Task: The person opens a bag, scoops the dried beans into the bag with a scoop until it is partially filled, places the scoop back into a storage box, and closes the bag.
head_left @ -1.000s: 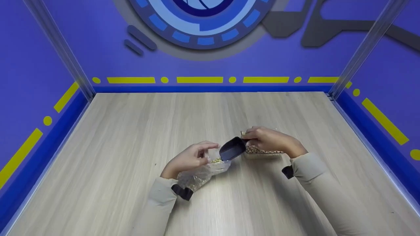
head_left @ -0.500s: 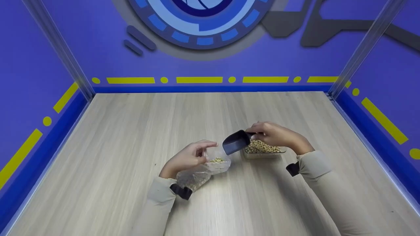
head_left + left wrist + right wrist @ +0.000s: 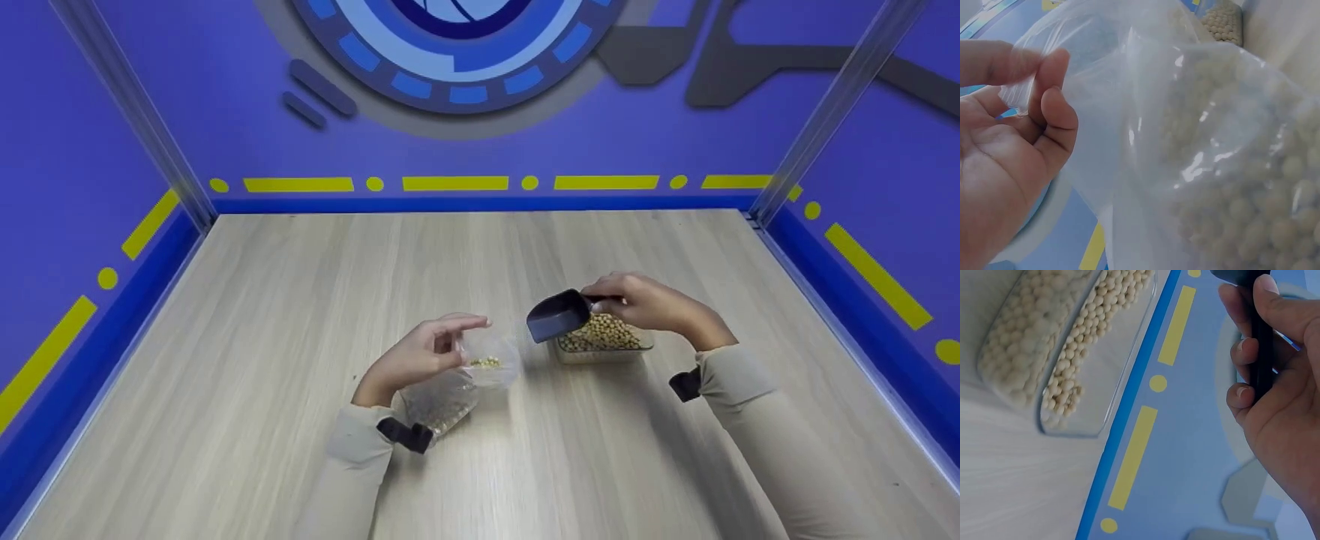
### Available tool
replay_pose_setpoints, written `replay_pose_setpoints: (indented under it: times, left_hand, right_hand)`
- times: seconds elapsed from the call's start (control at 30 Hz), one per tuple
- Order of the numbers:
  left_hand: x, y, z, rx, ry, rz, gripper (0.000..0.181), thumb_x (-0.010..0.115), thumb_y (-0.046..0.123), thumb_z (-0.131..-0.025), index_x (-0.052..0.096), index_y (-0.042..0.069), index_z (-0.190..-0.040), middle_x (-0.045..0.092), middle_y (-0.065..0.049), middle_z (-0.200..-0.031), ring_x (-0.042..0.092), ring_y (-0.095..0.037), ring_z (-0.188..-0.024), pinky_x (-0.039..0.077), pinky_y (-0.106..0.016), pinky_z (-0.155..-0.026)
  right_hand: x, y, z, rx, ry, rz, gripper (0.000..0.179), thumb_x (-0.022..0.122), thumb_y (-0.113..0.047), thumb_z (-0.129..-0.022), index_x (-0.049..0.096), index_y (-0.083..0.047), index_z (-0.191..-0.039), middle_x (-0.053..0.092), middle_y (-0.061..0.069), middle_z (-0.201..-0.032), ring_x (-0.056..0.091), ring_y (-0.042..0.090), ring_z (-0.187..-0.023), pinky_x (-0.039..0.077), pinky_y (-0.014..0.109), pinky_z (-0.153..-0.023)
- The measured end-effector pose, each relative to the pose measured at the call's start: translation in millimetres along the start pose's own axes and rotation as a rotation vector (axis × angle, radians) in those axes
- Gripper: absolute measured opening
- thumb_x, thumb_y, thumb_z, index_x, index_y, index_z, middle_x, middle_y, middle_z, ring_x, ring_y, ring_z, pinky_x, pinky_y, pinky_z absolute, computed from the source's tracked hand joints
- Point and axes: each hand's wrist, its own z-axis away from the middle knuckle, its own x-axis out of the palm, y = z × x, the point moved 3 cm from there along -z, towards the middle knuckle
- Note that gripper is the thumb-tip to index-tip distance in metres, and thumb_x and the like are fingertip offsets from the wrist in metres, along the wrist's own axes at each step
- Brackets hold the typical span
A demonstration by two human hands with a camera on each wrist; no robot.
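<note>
My left hand point(image 3: 409, 356) pinches the rim of a clear zip bag point(image 3: 444, 401) by its zip strip point(image 3: 1024, 93). The bag holds pale round beans point(image 3: 1264, 225) that look like soybeans, and its mouth gapes to the right. With my right hand point(image 3: 656, 307) I grip the black handle point(image 3: 1262, 354) of a scoop point(image 3: 556, 319). Its bowl is tilted, and no beans show inside it. The scoop is held above the left edge of a clear rectangular container point(image 3: 604, 358), where the same kind of beans point(image 3: 1022, 343) lie heaped to one side.
All of this is on a pale wood-grain table point(image 3: 337, 277). A blue panel point(image 3: 450, 157) with yellow marks borders the back, with more panels at both sides. Black straps point(image 3: 405, 433) circle both wrists.
My right hand has drawn the scoop away from the bag's mouth, rightward and back toward the container, uncovering the beans there. My left hand has shifted slightly left with the bag's rim.
</note>
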Motion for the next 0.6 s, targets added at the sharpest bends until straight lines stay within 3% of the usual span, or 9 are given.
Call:
replay_pose_setpoints:
  times: [0.2,0.5,0.6]
  left_hand:
    - [-11.3,5.8,6.8,0.043,0.025,0.035,0.053,0.052,-0.009,-0.085,0.051,0.0,-0.137,0.051,-0.02,-0.135,0.042,-0.005,-0.07,0.042,-0.016,-0.064]
    - [-15.4,9.0,11.2,0.014,0.036,0.036,0.052,0.055,-0.006,-0.086,0.052,0.005,-0.137,0.055,-0.018,-0.124,0.042,-0.006,-0.068,0.043,-0.016,-0.063]
    - [-14.8,7.9,10.8,0.006,0.021,0.052,0.053,0.055,-0.005,-0.086,0.052,0.005,-0.138,0.053,-0.016,-0.131,0.04,-0.005,-0.067,0.044,-0.017,-0.064]
  right_hand:
    - [-4.5,10.3,7.1,0.027,0.02,-0.004,0.027,0.062,-0.004,-0.091,0.068,0.001,-0.116,0.069,0.016,-0.11,0.063,0.029,-0.099,0.05,0.043,-0.08]
    - [-19.3,24.9,17.9,0.129,0.008,0.002,0.029,0.062,-0.005,-0.091,0.067,0.0,-0.119,0.069,0.017,-0.112,0.063,0.031,-0.102,0.05,0.046,-0.083]
    - [-25.1,29.7,22.7,0.162,0.004,0.006,0.028,0.062,-0.005,-0.091,0.067,0.0,-0.118,0.068,0.018,-0.113,0.063,0.032,-0.103,0.05,0.047,-0.084]
